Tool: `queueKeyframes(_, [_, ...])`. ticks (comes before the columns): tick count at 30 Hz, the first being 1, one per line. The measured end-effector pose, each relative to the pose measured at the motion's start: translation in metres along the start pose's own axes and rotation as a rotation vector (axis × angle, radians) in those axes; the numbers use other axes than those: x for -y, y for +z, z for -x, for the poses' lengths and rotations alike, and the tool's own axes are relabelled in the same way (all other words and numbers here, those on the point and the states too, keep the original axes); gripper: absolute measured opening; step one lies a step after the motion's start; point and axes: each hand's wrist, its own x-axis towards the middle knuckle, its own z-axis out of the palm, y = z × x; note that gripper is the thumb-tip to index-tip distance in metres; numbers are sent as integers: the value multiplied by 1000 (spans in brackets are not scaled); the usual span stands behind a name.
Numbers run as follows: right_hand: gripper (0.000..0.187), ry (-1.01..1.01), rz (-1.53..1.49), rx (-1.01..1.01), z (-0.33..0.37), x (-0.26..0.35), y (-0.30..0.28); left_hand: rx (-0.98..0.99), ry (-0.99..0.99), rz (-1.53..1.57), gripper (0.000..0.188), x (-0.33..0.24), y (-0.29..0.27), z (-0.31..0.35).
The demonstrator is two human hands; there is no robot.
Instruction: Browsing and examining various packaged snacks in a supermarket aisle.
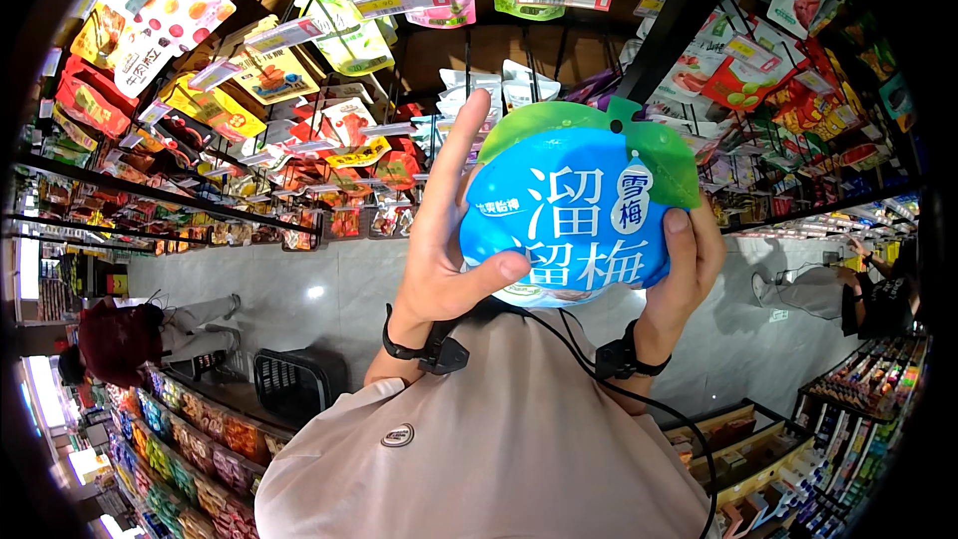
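A blue snack bag (499, 230) shaped like a fruit, with green leaf shapes along its top and a hang hole, is held up in front of my chest. My left hand (436, 265) is at its left edge, thumb laid across the front and index finger stretched upward beside it; the other fingers are mostly hidden. At the right edge my right hand (691, 258) grips the bag, thumb on the front and fingers behind. Dark straps circle both wrists.
Hanging snack pouches (349, 35) fill the rack ahead, with price tags on its hooks. A black basket (299, 386) stands on the grey floor (299, 284) to the left. Other people are at the far left (125, 339) and far right (878, 299). Shelves (753, 449) stand behind me.
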Motion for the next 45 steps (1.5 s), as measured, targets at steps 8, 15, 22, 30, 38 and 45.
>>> queueKeyframes(8, [42, -47, -105, -178, 11, -4, 0, -14, 145, -67, 46, 2, -16, 7])
queueKeyframes(15, [46, -88, -43, -193, 15, 4, 3, 100, 222, 236, 33, 6, -17, -1])
queueKeyframes(22, [45, -63, -113, -361, 26, 4, 9, 86, 239, 325, 25, 7, -6, -8])
queueKeyframes(30, [44, -213, -20, -390, 31, -9, 5, 72, 265, 295, 22, 6, -5, -10])
queueKeyframes(38, [43, -261, 135, -385, 35, -24, -6, 58, 295, 257, 22, 1, -7, -14])
queueKeyframes(45, [41, -290, 100, -428, 28, -20, 0, 37, 437, 104, 21, 8, -10, -19])
